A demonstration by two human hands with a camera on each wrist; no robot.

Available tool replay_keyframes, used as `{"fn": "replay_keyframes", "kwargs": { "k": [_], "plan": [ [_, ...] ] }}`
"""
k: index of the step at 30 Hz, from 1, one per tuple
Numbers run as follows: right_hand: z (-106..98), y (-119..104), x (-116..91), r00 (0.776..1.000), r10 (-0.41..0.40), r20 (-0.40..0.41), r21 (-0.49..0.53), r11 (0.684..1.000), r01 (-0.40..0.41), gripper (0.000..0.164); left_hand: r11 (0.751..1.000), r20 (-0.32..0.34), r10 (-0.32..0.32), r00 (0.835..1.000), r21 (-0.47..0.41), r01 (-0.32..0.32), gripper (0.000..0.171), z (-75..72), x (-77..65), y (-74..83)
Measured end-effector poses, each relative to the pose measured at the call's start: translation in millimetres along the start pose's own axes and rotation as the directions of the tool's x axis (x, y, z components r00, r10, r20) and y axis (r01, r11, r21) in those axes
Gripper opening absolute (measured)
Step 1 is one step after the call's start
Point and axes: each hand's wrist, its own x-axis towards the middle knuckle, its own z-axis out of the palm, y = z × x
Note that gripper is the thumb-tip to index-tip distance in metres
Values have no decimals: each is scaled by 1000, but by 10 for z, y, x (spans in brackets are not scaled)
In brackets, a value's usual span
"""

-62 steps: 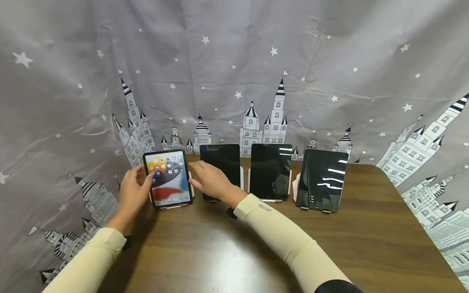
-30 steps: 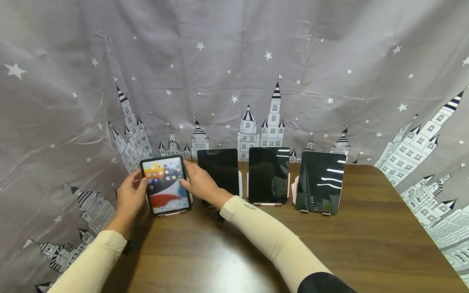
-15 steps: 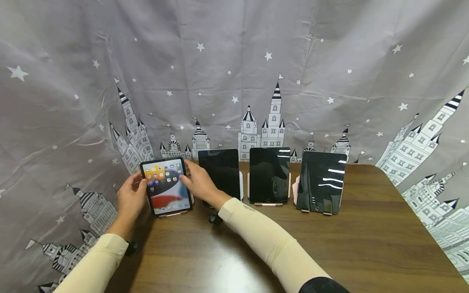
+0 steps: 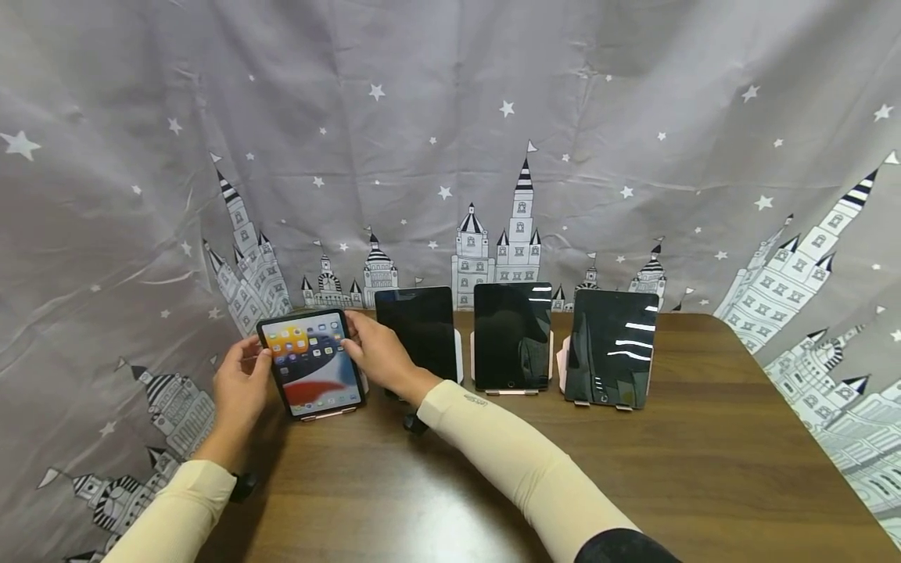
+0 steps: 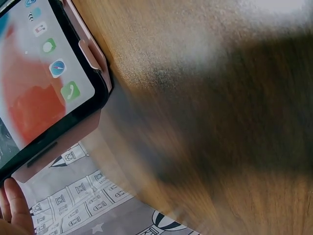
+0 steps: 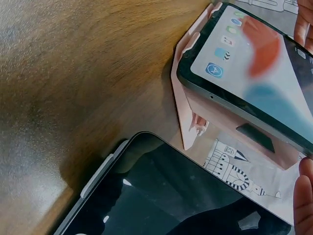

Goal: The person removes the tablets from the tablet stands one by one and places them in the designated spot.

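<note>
A tablet (image 4: 310,367) with its screen lit and rows of app icons showing leans on a pink stand (image 6: 184,115) at the left of the table. My left hand (image 4: 238,385) holds its left edge, thumb at the front and fingers at the side. On the opposite edge, my right hand (image 4: 383,352) grips the upper part, the thumb over the screen. In the left wrist view, fingertips (image 5: 18,203) meet the tablet's dark side. The right wrist view shows fingers (image 6: 304,188) at the other long edge, with the stand's lip under the tablet's bottom.
Three dark-screened tablets stand in a row to the right: one (image 4: 415,324) partly behind my right hand, one (image 4: 512,336) in the middle, one (image 4: 611,348) furthest right. Each rests on its own stand. A grey castle-print curtain (image 4: 450,117) hangs behind the wooden table (image 4: 704,469).
My right hand has come in from beside the lit tablet and taken hold of its right edge. The tablet has since tipped further back and turned slightly, its top shifting left.
</note>
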Motion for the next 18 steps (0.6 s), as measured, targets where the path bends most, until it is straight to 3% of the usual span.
{"fn": "replay_keyframes", "kwargs": {
  "k": [12,18],
  "plan": [
    [18,6,-38,993,-103,-65,27,994,105,33,1000,-13,-9,1000,-29,8,29,-72,-47,40],
    [-28,-30,-93,990,-117,-84,27,992,119,31,998,8,-8,1000,-57,8,27,-99,-73,93]
  ]
}}
